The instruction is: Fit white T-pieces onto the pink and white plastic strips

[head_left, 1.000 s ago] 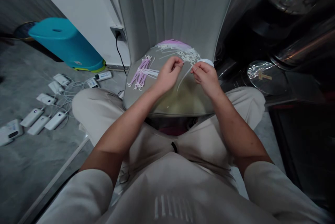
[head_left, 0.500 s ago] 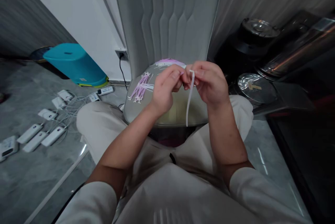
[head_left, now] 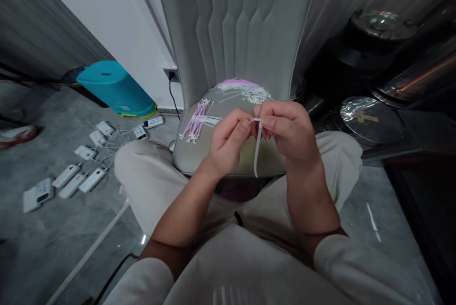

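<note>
Over the front of the grey chair seat [head_left: 235, 160], my two hands meet with thumbs and forefingers pinched. My left hand [head_left: 227, 141] is closed on a small purple piece [head_left: 252, 119], mostly hidden by the fingers. Pinched in my right hand [head_left: 292, 129] is a pale plastic strip [head_left: 257, 153] with a small white crosspiece at its top; the strip hangs down between the hands. The purple tip touches or nearly touches that crosspiece. Left on the seat lies a bundle of purple and white strips [head_left: 195, 122] with white end pieces.
More purple strips [head_left: 237, 81] and a heap of small white pieces [head_left: 258, 94] lie at the back of the seat. White power banks [head_left: 93, 180] with cables cover the floor at left, near a blue bin [head_left: 112, 86]. Dark metal equipment [head_left: 377, 53] stands at right.
The purple tip and the white crosspiece have come together between my fingers. Both hands sit slightly lower in view, uncovering the white heap, and the view has shifted left.
</note>
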The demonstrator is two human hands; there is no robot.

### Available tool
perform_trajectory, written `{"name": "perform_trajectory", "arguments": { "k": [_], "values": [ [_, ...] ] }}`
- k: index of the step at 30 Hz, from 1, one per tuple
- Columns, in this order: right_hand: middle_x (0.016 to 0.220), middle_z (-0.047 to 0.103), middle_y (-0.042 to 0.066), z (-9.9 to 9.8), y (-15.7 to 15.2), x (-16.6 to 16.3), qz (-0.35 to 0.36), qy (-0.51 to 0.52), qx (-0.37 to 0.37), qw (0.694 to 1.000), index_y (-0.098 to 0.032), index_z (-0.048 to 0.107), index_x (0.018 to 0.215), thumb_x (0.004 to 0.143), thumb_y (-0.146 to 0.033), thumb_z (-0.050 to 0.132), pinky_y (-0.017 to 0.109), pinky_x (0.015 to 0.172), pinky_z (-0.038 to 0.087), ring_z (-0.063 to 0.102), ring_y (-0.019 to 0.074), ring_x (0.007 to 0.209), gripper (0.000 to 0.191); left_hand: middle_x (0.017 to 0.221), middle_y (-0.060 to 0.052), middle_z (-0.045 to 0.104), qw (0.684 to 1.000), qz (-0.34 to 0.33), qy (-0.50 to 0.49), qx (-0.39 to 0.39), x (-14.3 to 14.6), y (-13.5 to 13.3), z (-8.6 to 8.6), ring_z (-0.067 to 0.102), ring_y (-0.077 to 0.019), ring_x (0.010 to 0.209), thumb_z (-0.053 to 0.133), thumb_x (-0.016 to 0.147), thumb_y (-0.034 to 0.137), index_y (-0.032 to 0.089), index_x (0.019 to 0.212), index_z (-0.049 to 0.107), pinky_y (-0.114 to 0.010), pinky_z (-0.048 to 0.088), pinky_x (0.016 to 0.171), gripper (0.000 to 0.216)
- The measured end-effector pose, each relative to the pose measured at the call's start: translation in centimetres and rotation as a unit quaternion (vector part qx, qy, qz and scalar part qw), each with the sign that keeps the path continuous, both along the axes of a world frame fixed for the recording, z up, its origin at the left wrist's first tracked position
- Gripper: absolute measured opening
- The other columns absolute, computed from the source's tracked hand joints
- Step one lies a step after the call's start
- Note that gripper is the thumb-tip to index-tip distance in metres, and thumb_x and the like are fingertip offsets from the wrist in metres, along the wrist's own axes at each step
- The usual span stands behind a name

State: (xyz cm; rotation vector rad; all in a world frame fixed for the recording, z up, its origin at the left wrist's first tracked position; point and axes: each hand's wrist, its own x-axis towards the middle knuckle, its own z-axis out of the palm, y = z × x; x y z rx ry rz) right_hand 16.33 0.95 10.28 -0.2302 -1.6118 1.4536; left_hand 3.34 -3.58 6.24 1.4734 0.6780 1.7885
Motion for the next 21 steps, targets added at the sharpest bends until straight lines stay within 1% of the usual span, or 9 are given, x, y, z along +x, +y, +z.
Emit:
{"name": "perform_trajectory", "arguments": {
  "k": [3,9,11,14,18,21],
  "values": [
    [0.055,0.046,-0.005,-0.5,0.4,0.1,-0.011,-0.017,-0.005,1.000,-0.018,0.051,0.056,0.089,-0.031,0.064,0.022,0.054,0.034,0.043,0.0079,0.054,0.037,0.070,0.002,0.058,1.000,0.009,0.011,-0.011,-0.2,0.6,-0.7,0.055,-0.0106,0.065,0.055,0.100,0.045,0.021,0.080,0.063,-0.025,0.047,0.065,0.031],
    [0.055,0.049,-0.005,-0.9,1.2,0.1,-0.019,-0.052,0.004,0.998,-0.018,0.052,0.057,0.088,-0.021,0.059,0.021,0.054,0.034,0.046,0.0066,0.055,0.032,0.070,0.002,0.059,0.999,0.023,0.040,0.018,-0.2,1.3,-1.5,0.053,-0.0088,0.061,0.051,0.102,0.035,0.022,0.087,0.062,-0.023,0.046,0.062,0.023],
    [0.056,0.050,-0.005,-0.9,1.3,0.1,-0.024,-0.077,0.005,0.997,-0.018,0.051,0.057,0.088,-0.020,0.057,0.021,0.054,0.034,0.046,0.0070,0.055,0.031,0.069,0.003,0.057,0.998,0.037,0.050,0.019,-0.2,1.4,-1.5,0.056,-0.0090,0.062,0.050,0.103,0.034,0.022,0.089,0.061,-0.023,0.047,0.063,0.021],
    [0.055,0.049,-0.005,-0.6,1.5,0.3,-0.043,-0.112,0.019,0.993,-0.019,0.049,0.057,0.087,-0.021,0.055,0.022,0.054,0.032,0.043,0.0071,0.055,0.031,0.070,0.004,0.056,0.993,0.069,0.087,0.035,-0.4,1.4,-1.3,0.059,-0.0090,0.065,0.050,0.103,0.031,0.024,0.094,0.059,-0.022,0.049,0.064,0.015],
    [0.055,0.047,-0.005,-0.3,1.8,0.7,-0.055,-0.159,0.043,0.985,-0.018,0.049,0.057,0.085,-0.017,0.053,0.023,0.055,0.031,0.041,0.0069,0.056,0.028,0.070,0.004,0.058,0.976,0.095,0.187,0.058,-1.2,1.4,-0.5,0.051,-0.0069,0.057,0.051,0.102,0.029,0.023,0.092,0.056,-0.020,0.043,0.056,0.013],
    [0.056,0.048,-0.005,-0.4,1.8,0.8,-0.055,-0.162,0.040,0.984,-0.019,0.049,0.059,0.089,-0.020,0.054,0.024,0.054,0.033,0.043,0.0075,0.056,0.031,0.069,0.004,0.058,0.966,0.106,0.227,0.058,-1.7,1.3,0.0,0.051,-0.0074,0.058,0.051,0.102,0.029,0.022,0.090,0.056,-0.021,0.042,0.057,0.015]
  ]
}}
